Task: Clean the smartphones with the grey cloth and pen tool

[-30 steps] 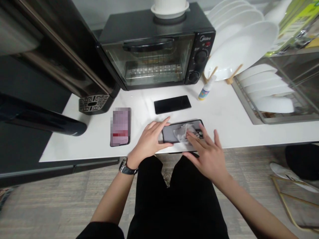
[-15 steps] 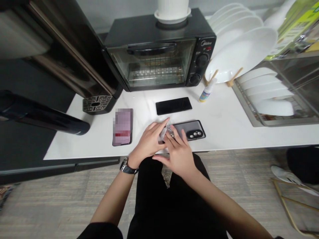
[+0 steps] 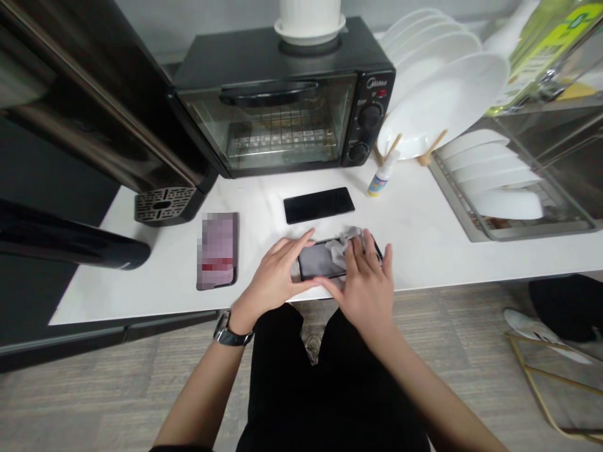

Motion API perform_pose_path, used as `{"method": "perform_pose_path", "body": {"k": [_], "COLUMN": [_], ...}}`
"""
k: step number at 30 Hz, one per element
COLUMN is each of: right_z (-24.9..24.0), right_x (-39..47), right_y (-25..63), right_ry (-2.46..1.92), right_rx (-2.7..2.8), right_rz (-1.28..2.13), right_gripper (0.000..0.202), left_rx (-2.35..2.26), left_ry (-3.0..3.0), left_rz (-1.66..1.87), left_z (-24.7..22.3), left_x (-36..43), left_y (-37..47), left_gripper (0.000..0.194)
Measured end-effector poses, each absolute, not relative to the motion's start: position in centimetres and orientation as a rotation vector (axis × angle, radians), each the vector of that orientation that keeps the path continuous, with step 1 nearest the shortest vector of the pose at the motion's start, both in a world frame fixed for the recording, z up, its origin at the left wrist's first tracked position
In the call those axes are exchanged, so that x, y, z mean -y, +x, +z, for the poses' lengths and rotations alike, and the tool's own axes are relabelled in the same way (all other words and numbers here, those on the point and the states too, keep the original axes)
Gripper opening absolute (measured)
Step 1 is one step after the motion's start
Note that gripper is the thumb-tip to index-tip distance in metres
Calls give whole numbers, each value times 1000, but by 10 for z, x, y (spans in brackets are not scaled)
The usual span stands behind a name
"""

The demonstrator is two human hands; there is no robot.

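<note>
A dark-edged phone case (image 3: 318, 260) lies flat near the counter's front edge. My left hand (image 3: 277, 270) grips its left end between thumb and fingers. Fingers of my right hand (image 3: 367, 276) press a crumpled grey-white wipe (image 3: 340, 249) onto the case's right part, where they cover the camera openings. Behind the case lies a black phone (image 3: 319, 204). Another phone (image 3: 219, 251), its screen pinkish and blurred out, rests to the left. A small white spray bottle (image 3: 383, 174) stands behind and to the right.
A black toaster oven (image 3: 287, 113) with a white pot on top stands at the back of the white counter (image 3: 424, 251). White plates (image 3: 447, 94) stand in a rack beside a sink (image 3: 471, 229). A dark cylinder (image 3: 70, 242) juts in from the left.
My right hand has slid the wipe from the left end of the case to its right part. My left hand now holds the left end. The view has shifted slightly.
</note>
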State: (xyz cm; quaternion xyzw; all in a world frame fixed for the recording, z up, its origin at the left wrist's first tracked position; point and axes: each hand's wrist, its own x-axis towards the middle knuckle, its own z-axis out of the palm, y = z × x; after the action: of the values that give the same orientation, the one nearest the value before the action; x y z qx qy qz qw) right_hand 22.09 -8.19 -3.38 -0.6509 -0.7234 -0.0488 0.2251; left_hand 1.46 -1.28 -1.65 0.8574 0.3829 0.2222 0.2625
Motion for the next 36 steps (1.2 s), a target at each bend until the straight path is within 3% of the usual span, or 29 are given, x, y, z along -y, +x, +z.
{"method": "perform_pose_path", "body": {"k": [5,10,14,20,27,31,36], "right_z": [-36,-30,-28,-32,-37,-32,-24], "right_x": [81,95,104,93,78,84,99], "right_y": [165,201,254,273,182,172,235], "right_ry": [-1512,-1428,-1545,-1821,-1626,-1389,-1405], "right_rx": [2107,2216,2211,2010,2034,2154,2260], "right_rz": [92,233,147,-133,48,226,240], "right_gripper": [95,69,56,64,92,85,63], "left_rx": [-1094,-1111,-1087,-1070,-1084,-1148,-1086], "left_ry": [2340,2322,2322,2302,2281,2271,2291], "left_rz": [582,571,567,556,610,562,573], "left_z": [-20,-19,-15,-13,-20,-20,-16], "left_x": [12,15,14,14,12,13,15], "left_y": [12,12,14,16,13,11,12], "left_gripper": [95,104,110,109,101,100,109]}}
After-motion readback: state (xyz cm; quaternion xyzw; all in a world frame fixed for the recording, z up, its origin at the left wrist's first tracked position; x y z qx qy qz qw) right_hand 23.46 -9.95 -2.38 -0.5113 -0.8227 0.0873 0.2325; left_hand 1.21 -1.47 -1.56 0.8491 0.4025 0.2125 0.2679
